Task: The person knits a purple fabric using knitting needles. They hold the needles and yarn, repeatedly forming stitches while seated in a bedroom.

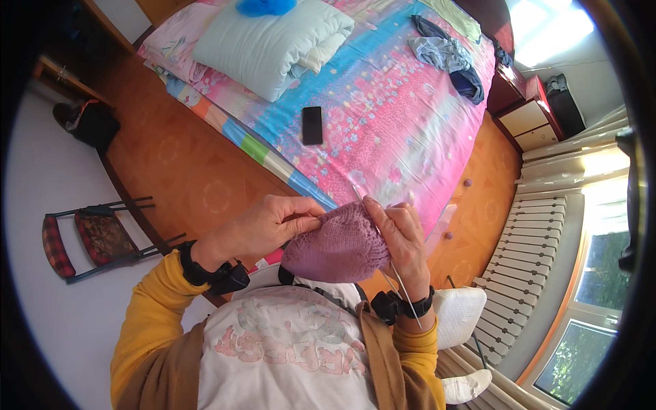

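A purple piece of knitting (335, 246), rounded like a small pouch or cap, is stretched between my hands in front of my chest. My left hand (283, 222) pinches its upper left edge between thumb and fingers. At its right edge my right hand (400, 236) is closed on the fabric, thumb on top. Thin metal knitting needles (408, 297) stick out below the right hand, and another tip shows above the work near the right thumb. How the needles run through the stitches is partly hidden by the fingers.
Ahead is a bed with a pink and blue flowered sheet (383, 130), bearing a black phone (312, 126), a folded pale quilt (266, 48) and crumpled clothes (444, 55). A folding chair (102, 236) is at left; a white radiator (523, 273) and small purple balls (448, 236) are at right.
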### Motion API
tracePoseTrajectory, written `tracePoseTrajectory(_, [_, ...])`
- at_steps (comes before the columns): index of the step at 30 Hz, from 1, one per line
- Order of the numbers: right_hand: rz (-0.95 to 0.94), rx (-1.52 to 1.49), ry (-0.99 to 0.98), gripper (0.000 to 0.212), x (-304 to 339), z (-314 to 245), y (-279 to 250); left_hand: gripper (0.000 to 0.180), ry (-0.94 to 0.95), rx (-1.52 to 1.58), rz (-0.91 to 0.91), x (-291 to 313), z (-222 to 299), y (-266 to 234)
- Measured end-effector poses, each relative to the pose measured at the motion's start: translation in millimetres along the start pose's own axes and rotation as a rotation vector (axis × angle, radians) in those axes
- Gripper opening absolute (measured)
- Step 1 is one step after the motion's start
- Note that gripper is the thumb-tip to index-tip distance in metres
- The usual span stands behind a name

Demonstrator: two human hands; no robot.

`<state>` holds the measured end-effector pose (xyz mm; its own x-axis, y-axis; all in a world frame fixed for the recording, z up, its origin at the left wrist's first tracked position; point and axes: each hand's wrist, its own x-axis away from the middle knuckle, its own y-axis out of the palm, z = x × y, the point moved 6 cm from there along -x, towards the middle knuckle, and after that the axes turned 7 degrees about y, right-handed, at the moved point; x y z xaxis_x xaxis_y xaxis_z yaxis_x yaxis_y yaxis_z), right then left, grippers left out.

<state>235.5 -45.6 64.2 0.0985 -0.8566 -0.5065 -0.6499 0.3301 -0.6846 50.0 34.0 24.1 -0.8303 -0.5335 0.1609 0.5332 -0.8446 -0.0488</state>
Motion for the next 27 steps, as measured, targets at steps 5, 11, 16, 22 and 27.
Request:
tracePoseTrajectory(5, [-0.058, -0.065, 0.039, 0.056, 1.9, 1.1, 4.6, 0.023, 0.061, 0.146, 0.061, -1.0, 0.7, -0.7])
tracePoseTrajectory(11, [-0.147, -0.118, 0.015, 0.052, -0.1, -8.6, 16.3, 0.022, -0.073, 0.674, 0.17, -10.4, -3.2, 11.0])
tracePoseTrajectory(16, [-0.105, -0.15, -0.014, 0.049, -5.3, -14.0, 17.1, 0.019, -0.026, 0.591, 0.166, -20.5, -2.5, 15.7])
tracePoseTrajectory(22, [0.073, -0.105, -0.035, 0.046, -3.8, -10.3, 7.6, 0.021, -0.054, 0.596, 0.17, -21.4, -7.7, 8.8])
tracePoseTrajectory(27, [0.099, -0.056, -0.084, 0.045, -4.7, -8.3, 10.2, 0.019, -0.059, 0.675, 0.202, -20.6, -9.2, 6.6])
